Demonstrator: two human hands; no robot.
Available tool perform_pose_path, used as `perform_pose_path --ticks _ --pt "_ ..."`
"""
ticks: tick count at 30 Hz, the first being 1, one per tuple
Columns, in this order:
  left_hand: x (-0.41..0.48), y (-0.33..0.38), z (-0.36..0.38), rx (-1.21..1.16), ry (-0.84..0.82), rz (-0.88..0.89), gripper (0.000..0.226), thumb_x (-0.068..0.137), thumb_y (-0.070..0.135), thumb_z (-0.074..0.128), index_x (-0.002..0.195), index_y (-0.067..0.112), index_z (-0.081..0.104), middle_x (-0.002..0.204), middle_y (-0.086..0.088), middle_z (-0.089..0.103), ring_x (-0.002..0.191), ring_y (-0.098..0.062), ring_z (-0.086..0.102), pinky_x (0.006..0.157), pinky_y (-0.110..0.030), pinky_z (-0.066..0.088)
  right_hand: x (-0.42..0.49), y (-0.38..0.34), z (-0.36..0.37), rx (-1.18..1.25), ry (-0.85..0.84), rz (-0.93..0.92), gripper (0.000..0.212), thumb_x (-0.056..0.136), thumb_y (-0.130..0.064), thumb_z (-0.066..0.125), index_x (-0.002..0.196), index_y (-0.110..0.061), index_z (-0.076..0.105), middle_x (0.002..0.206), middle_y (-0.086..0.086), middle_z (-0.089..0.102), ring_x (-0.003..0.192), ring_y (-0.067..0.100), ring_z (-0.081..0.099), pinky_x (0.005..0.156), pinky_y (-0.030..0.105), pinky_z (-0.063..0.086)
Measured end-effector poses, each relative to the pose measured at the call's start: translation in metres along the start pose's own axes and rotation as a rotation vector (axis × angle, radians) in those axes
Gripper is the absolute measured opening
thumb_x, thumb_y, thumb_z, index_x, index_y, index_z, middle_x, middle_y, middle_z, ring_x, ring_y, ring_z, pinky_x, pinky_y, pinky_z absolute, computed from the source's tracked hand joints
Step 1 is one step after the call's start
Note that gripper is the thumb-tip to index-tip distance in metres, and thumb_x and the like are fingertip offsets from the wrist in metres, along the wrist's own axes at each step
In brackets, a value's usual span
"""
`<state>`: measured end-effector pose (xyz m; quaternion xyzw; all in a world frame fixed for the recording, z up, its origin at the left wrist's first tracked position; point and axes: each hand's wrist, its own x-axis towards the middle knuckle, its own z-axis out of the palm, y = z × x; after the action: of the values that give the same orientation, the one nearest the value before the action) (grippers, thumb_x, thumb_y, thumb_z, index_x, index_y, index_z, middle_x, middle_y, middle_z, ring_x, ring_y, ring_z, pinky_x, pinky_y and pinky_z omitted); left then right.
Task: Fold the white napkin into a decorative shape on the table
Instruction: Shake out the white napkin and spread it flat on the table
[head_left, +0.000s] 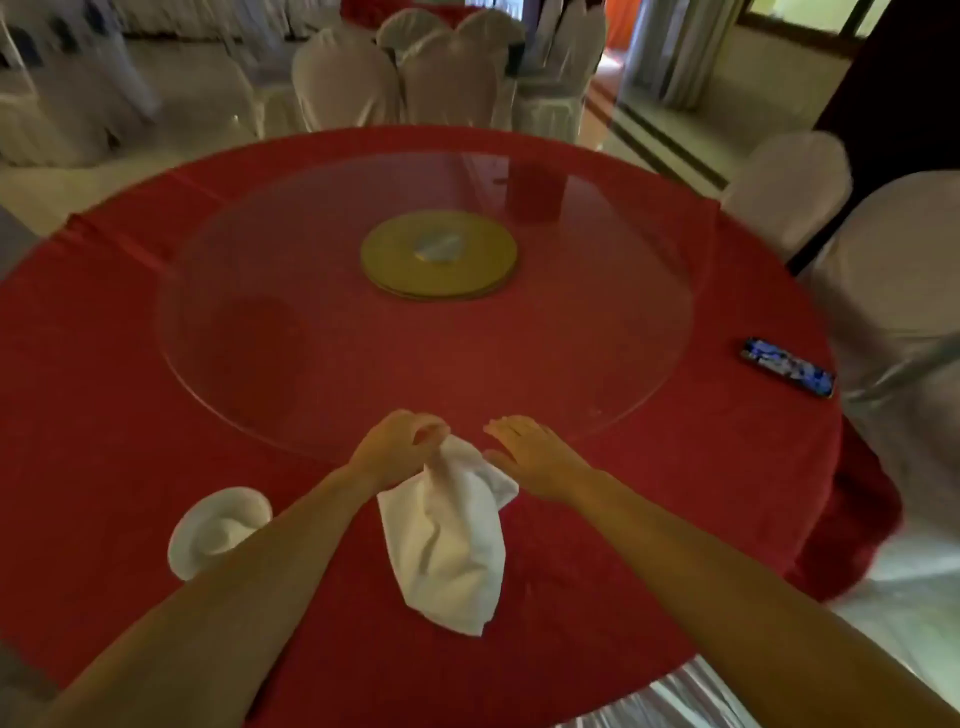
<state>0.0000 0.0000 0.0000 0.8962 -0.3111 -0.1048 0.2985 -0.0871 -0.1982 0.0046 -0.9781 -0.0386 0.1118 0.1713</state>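
Note:
A white napkin (447, 540) lies crumpled on the red tablecloth (649, 519), near the table's front edge. My left hand (395, 447) pinches its far corner and lifts that end off the cloth. To the right of that corner my right hand (530, 452) is held flat, fingers spread, holding nothing; its thumb side is close to the napkin's right fold. A second white napkin (218, 530), rolled into a rounded shape, sits to the left, partly hidden behind my left forearm.
A round glass turntable (291, 374) on a gold base (439, 254) fills the table's middle. A phone (787, 366) lies near the right edge. White-covered chairs (893, 280) stand to the right and behind the table.

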Motion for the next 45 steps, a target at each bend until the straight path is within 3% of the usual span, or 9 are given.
perform_pose_path --ticks 6,12,19,22,27,30,36,40,45 --pt "-0.019 -0.014 0.034 -0.240 0.011 -0.205 0.024 0.090 0.028 0.056 0.107 0.013 0.064 0.104 -0.001 0.067 0.093 -0.014 0.058 0.079 -0.024 0.041 0.003 -0.006 0.037 0.142 0.027 0.034 0.023 0.093 -0.026 0.047 0.094 -0.005 0.057 0.096 0.016 0.064 0.090 0.032 0.054 0.072 0.037 0.037" --pt "-0.003 0.012 0.025 -0.457 0.188 -0.281 0.008 0.087 0.014 0.051 0.080 0.012 0.053 0.072 0.004 0.050 0.066 -0.010 0.045 0.056 -0.019 0.036 0.020 -0.011 0.031 0.567 0.225 0.193 0.027 0.092 -0.016 0.046 0.066 -0.019 0.041 0.059 -0.004 0.048 0.053 0.013 0.043 0.051 0.030 0.032" --pt "0.020 0.061 -0.044 -0.458 0.286 -0.050 0.018 0.093 0.020 0.049 0.097 0.020 0.066 0.092 0.009 0.066 0.084 0.003 0.059 0.070 -0.008 0.043 0.032 -0.019 -0.039 0.889 0.130 0.276 0.050 0.090 -0.059 0.032 0.104 -0.025 0.067 0.108 -0.005 0.061 0.100 0.009 0.056 0.089 0.028 0.040" --pt "0.021 0.078 -0.072 -0.518 0.230 0.069 0.019 0.093 0.021 0.050 0.097 0.023 0.069 0.096 0.015 0.068 0.088 0.012 0.059 0.073 -0.002 0.042 0.030 -0.019 -0.071 0.818 0.055 0.126 0.031 0.091 -0.034 0.038 0.096 -0.037 0.068 0.101 -0.012 0.069 0.094 0.007 0.063 0.079 0.026 0.045" --pt "0.023 0.098 -0.116 -0.546 0.098 0.165 0.022 0.093 0.018 0.050 0.094 0.029 0.069 0.084 0.018 0.069 0.085 0.004 0.063 0.074 -0.009 0.048 0.015 -0.031 -0.114 0.732 -0.070 -0.077 0.045 0.086 -0.015 0.046 0.107 -0.054 0.056 0.094 -0.027 0.067 0.090 -0.010 0.061 0.071 0.011 0.049" --pt "0.028 0.113 -0.140 -0.506 0.052 0.251 0.031 0.093 0.008 0.045 0.088 0.029 0.067 0.090 0.016 0.067 0.087 0.006 0.061 0.077 -0.007 0.045 0.020 -0.034 -0.127 0.807 -0.065 -0.139 0.049 0.091 0.002 0.041 0.124 -0.033 0.052 0.100 -0.024 0.061 0.093 -0.007 0.059 0.080 0.013 0.047" --pt "0.040 0.123 -0.167 -0.713 0.110 0.232 0.034 0.090 -0.001 0.041 0.076 0.020 0.064 0.089 0.005 0.063 0.088 -0.006 0.056 0.082 -0.022 0.040 0.016 -0.041 -0.162 0.797 0.018 -0.180 0.037 0.089 -0.008 0.054 0.090 -0.043 0.068 0.086 -0.025 0.070 0.085 -0.007 0.063 0.078 0.016 0.049" --pt "0.044 0.116 -0.170 -0.748 0.269 0.125 0.040 0.085 0.001 0.042 0.065 0.026 0.066 0.074 0.012 0.066 0.078 -0.003 0.057 0.073 -0.022 0.040 0.013 -0.031 -0.167 0.631 0.292 -0.065 0.031 0.087 -0.037 0.059 0.056 -0.036 0.058 0.056 -0.016 0.053 0.049 -0.006 0.043 0.048 0.008 0.035" --pt "0.049 0.100 -0.151 -0.367 0.421 0.004 0.028 0.083 0.004 0.049 0.079 0.026 0.065 0.075 0.006 0.060 0.066 0.002 0.052 0.060 -0.015 0.035 0.001 -0.026 -0.183 0.490 0.427 -0.014 0.034 0.092 -0.032 0.050 0.060 -0.020 0.047 0.057 -0.008 0.042 0.048 0.001 0.036 0.046 0.013 0.034"
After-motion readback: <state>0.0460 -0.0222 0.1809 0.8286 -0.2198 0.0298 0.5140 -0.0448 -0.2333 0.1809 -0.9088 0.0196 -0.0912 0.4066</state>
